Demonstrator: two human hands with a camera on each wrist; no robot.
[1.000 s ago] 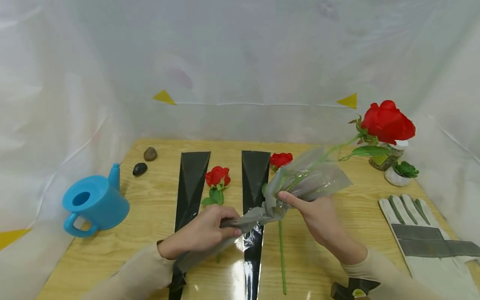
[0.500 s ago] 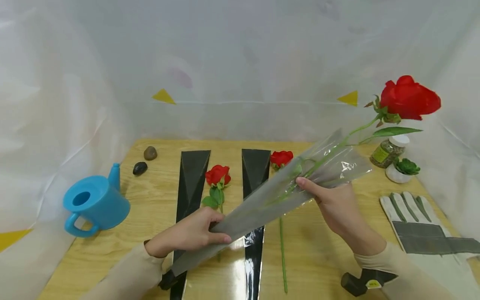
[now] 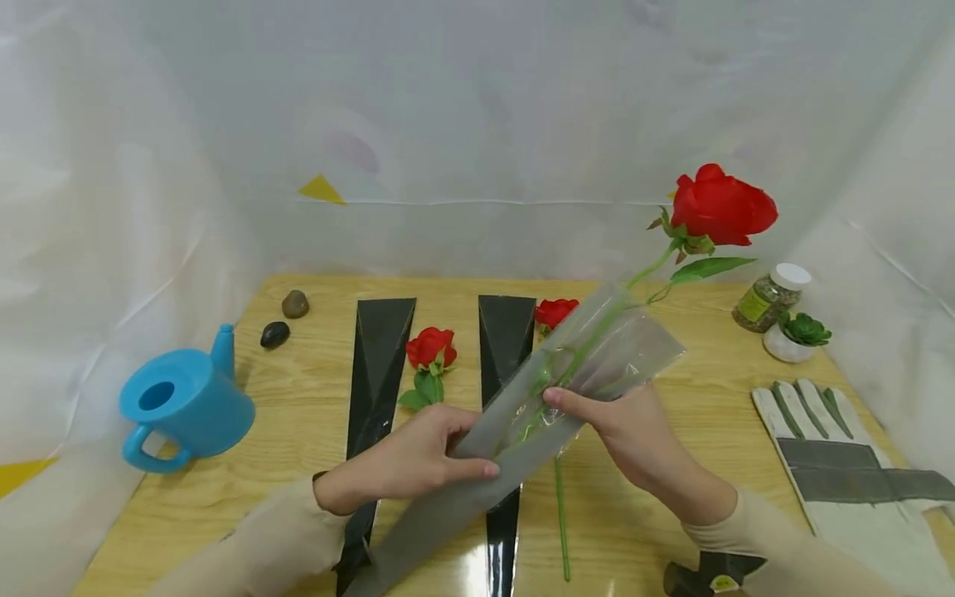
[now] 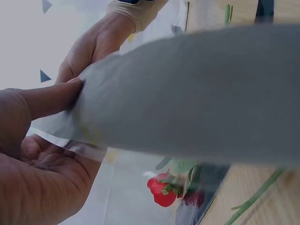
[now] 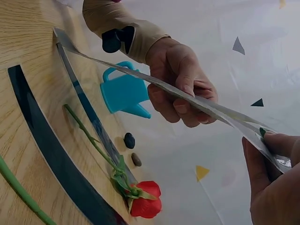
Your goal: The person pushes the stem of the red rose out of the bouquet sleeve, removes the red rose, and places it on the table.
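A grey translucent flower sleeve slants up to the right above the table, with a long-stemmed red rose partly inside it. The bloom and a leaf stick out past the sleeve's wide end. My left hand grips the sleeve at its lower half, thumb on top. Higher up, near the flared opening, my right hand pinches the sleeve, its thumb at the stem. In the right wrist view the sleeve appears edge-on and flat between both hands. In the left wrist view its grey side hides much of the table.
Two red roses, a left one and a right one, lie beside black sleeves. A blue watering can and stones stand left. A jar, a potted succulent and work gloves are right.
The crumpled sleeve was first stretched straight as my right hand and the rose moved up and right. Now both have come back left, and the hands are closer together.
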